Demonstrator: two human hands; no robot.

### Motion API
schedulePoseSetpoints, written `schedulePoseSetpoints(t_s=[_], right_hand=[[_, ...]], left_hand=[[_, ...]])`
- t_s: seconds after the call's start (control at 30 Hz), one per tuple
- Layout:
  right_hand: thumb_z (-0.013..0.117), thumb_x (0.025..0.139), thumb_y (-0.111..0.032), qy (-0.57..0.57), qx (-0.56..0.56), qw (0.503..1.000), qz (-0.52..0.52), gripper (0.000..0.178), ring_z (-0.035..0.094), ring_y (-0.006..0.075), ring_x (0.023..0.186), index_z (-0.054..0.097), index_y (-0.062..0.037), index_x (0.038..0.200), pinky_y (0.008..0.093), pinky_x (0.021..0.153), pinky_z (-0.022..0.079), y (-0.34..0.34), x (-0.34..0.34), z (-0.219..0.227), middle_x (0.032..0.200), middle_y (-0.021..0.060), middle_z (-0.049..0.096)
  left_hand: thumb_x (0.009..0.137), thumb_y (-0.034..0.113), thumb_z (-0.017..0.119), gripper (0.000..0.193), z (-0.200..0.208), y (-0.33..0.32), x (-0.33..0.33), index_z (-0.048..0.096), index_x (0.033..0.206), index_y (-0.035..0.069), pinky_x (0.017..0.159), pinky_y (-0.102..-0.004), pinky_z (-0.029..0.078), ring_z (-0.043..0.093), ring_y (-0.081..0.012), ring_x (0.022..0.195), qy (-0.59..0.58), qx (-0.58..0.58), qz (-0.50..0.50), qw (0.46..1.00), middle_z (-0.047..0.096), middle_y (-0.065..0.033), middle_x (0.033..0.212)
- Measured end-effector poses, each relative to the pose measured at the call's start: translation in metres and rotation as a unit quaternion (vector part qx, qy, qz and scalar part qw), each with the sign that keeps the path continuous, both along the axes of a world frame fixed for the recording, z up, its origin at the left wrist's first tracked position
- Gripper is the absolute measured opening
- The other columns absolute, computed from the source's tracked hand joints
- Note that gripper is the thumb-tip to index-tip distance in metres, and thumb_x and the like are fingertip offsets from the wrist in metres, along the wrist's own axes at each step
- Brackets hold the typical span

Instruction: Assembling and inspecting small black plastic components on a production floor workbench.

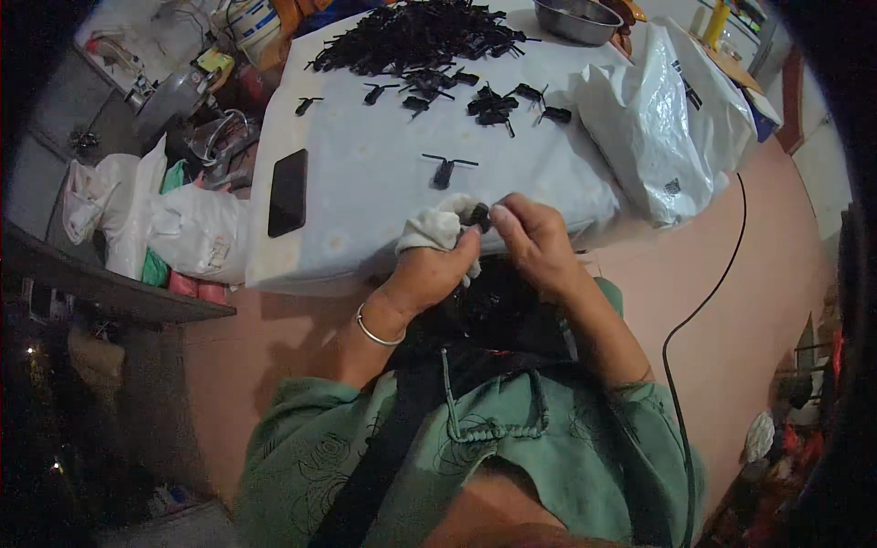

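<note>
Small black part, partly hidden, against a crumpled white cloth.

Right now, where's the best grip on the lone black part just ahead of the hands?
I'd pinch the chunky body across its sides, coming from the near side. The body lies nearest, while the thin crossbar spreads left and right at the far end and would likely make a poorer hold.

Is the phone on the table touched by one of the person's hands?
No, the phone lies by the table's left edge, while the left hand and right hand are close together to its right.
</note>
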State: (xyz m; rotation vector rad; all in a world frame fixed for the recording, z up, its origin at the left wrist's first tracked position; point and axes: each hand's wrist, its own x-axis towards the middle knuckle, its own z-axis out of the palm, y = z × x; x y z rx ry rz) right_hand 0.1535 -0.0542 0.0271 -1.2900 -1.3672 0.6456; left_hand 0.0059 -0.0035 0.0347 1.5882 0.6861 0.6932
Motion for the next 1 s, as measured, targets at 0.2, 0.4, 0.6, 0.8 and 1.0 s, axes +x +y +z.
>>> schedulePoseSetpoints(t_s=[0.2, 0.4, 0.6, 0.8, 1.0], right_hand=[[0.045, 0.089, -0.023, -0.016, -0.036, 0.999, 0.023, 0.031, 0.037, 0.0128, 0.050, 0.051, 0.0021, 0.073, 0.0321, 0.047, 0.034, 0.003, -0.008, -0.022, 0.051, 0.0085, 0.041], [0.045, 0.089, -0.025, 0.067, -0.036, 0.997, 0.005, 0.032, 0.037, 0.0114, 0.053, 0.052, 0.0015, 0.073, 0.0299, 0.049, 0.035, 0.010, -0.018, -0.046, 0.054, 0.0052, 0.043], [0.051, 0.087, -0.022, 0.091, -0.034, 0.994, 0.053, 0.024, 0.042, 0.0072, 0.061, 0.057, 0.0011, 0.081, 0.0238, 0.055, 0.038, 0.011, -0.001, -0.026, 0.063, 0.0000, 0.049], [0.058, 0.082, -0.012, -0.009, -0.096, 0.991, 0.088, 0.013, 0.045, 0.0049, 0.065, 0.058, 0.0008, 0.083, 0.0210, 0.060, 0.039, -0.004, 0.009, -0.023, 0.068, -0.0017, 0.052], [0.057, 0.083, -0.011, -0.035, 0.005, 0.996, 0.077, 0.013, 0.045, 0.0051, 0.064, 0.057, 0.0015, 0.080, 0.0213, 0.058, 0.039, 0.010, 0.006, -0.021, 0.066, -0.0007, 0.052]], left_hand=[[0.074, 0.005, 0.052, 0.021, -0.011, 0.001, 0.008, 0.055, 0.093, -0.002, 0.060, -0.0343, 0.045, 0.056, -0.0302, 0.069, 0.010, 0.375, 0.089, 0.923, 0.057, -0.0175, 0.078], [0.072, 0.004, 0.051, 0.016, -0.022, -0.001, 0.008, 0.054, 0.087, -0.002, 0.060, -0.0366, 0.044, 0.054, -0.0349, 0.068, 0.082, 0.423, 0.106, 0.896, 0.055, -0.0188, 0.076], [0.079, 0.008, 0.052, 0.013, -0.019, 0.016, 0.003, 0.051, 0.091, 0.002, 0.052, -0.0308, 0.042, 0.050, -0.0187, 0.056, -0.059, 0.154, 0.096, 0.982, 0.052, -0.0049, 0.072], [0.085, 0.011, 0.047, 0.022, -0.028, 0.018, -0.006, 0.045, 0.107, 0.005, 0.048, -0.0231, 0.039, 0.046, -0.0071, 0.056, -0.136, -0.056, 0.083, 0.986, 0.050, 0.0007, 0.074], [0.086, 0.011, 0.044, 0.026, -0.012, 0.005, -0.008, 0.044, 0.111, 0.004, 0.054, -0.0227, 0.040, 0.048, -0.0075, 0.067, 0.015, 0.068, -0.010, 0.998, 0.051, -0.0031, 0.080]])
